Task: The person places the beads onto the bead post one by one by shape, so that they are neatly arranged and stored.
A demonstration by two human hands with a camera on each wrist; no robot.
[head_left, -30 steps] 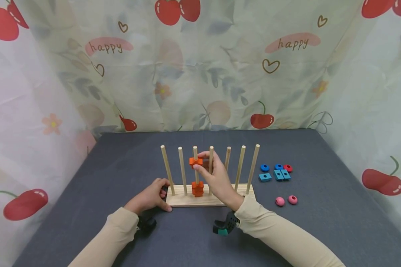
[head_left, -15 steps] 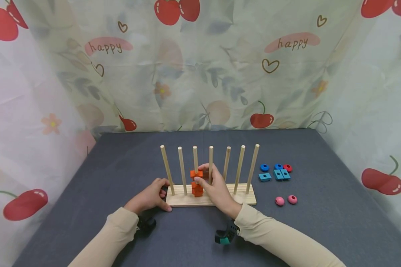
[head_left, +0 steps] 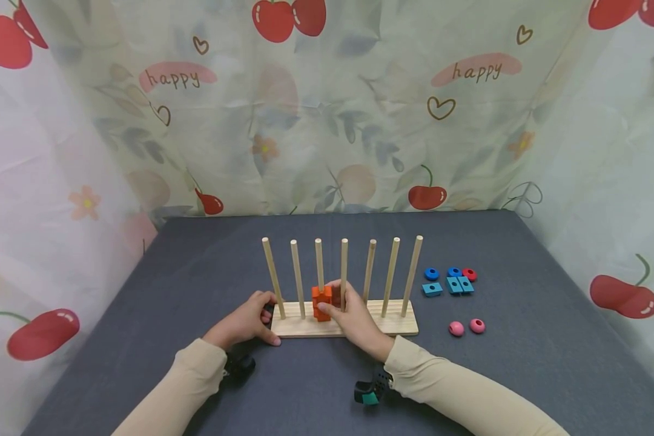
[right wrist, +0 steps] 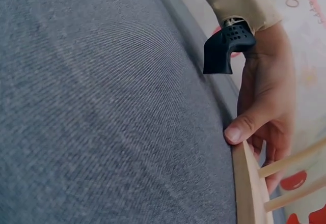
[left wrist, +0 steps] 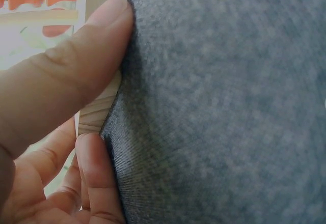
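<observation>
A wooden peg board [head_left: 305, 328] with several upright pegs stands on the table. My left hand [head_left: 244, 321] holds its left end, thumb [left wrist: 97, 46] along the front edge and fingers at the end face. Orange notched beads [head_left: 322, 312] are stacked on the third peg [head_left: 319, 260] from the left, down at the base. My right hand [head_left: 356, 316] pinches the top orange bead [head_left: 321, 293] from the right, right against those below it. Its fingers pass behind the fourth peg [head_left: 344, 260]. In the right wrist view, the left hand [right wrist: 267, 96] grips the board's end.
Right of the board lie blue rings [head_left: 432, 274], a red ring [head_left: 470, 275], light-blue square beads [head_left: 432, 289] and pink round beads [head_left: 456, 329]. The other pegs rise close around the right hand. A patterned cloth [head_left: 327, 121] hangs behind the dark table [head_left: 305, 393].
My right hand has moved down along the third peg, bringing the orange bead from near the top onto the stack. The left hand has stayed on the board's end.
</observation>
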